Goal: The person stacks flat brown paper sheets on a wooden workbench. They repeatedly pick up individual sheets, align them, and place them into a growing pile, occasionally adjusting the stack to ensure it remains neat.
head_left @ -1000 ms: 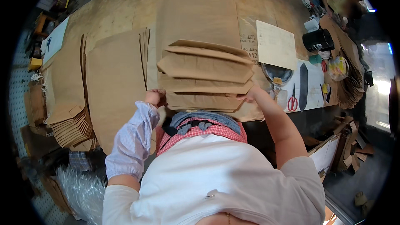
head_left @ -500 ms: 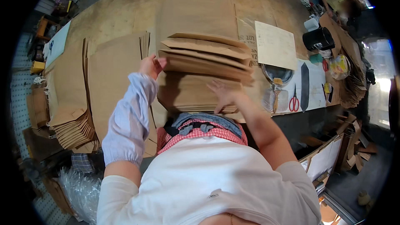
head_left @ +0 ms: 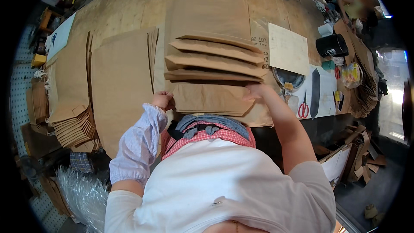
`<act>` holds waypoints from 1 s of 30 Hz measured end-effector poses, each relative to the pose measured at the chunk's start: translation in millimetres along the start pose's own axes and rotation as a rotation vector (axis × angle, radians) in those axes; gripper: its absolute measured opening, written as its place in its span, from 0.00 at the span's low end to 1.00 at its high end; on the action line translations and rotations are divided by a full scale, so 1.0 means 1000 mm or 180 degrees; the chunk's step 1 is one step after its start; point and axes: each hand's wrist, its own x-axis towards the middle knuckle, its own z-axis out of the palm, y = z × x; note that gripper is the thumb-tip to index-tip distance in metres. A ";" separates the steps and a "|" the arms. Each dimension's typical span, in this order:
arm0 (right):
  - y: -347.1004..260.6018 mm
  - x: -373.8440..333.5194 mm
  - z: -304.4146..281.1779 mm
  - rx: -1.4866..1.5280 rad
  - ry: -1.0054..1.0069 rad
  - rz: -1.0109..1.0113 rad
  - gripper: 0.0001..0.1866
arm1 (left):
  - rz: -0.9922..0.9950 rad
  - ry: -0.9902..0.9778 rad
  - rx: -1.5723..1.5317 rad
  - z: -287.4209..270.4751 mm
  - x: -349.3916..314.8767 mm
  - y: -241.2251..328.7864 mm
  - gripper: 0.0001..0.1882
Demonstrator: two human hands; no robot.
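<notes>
A brown kraft paper bag (head_left: pixel 207 99) lies at the table's front edge, close against my waist, its folded bottom panel facing up. My left hand (head_left: pixel 163 100) is closed on the panel's left end, fingers pinched at the corner. At the other end, my right hand (head_left: pixel 257 91) grips the upper right corner, with some of its fingers hidden behind the paper. Just beyond, several more paper bags (head_left: pixel 215 62) overlap in a stepped row, their folded bottoms raised toward me.
Further bag stacks (head_left: pixel 120 73) lie to the left, some with fanned folded ends (head_left: pixel 73 125). On the right are a pale sheet (head_left: pixel 288 48), a round basin (head_left: pixel 289 77), a brush (head_left: pixel 288 87), red-handled scissors (head_left: pixel 303 108) and a black cylinder (head_left: pixel 332 43). Another person (head_left: pixel 355 8) is at the far right.
My left hand has come down toward me and closed on the front bag's left end. The right hand has moved right and up to its right corner. The front bag's panel now lies separate from the row.
</notes>
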 end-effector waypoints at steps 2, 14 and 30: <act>-0.011 -0.023 0.000 -0.0126 0.0123 0.0448 0.24 | 0.0093 0.0062 -0.0011 -0.009 0.013 -0.003 0.06; -0.137 -0.006 -0.006 0.0159 0.0753 -0.0314 0.41 | -0.0173 -0.0098 -0.1936 0.010 0.052 0.111 0.09; -0.006 0.008 -0.001 0.0049 -0.0466 0.0411 0.27 | -0.0055 0.0165 0.0325 -0.005 0.012 -0.001 0.07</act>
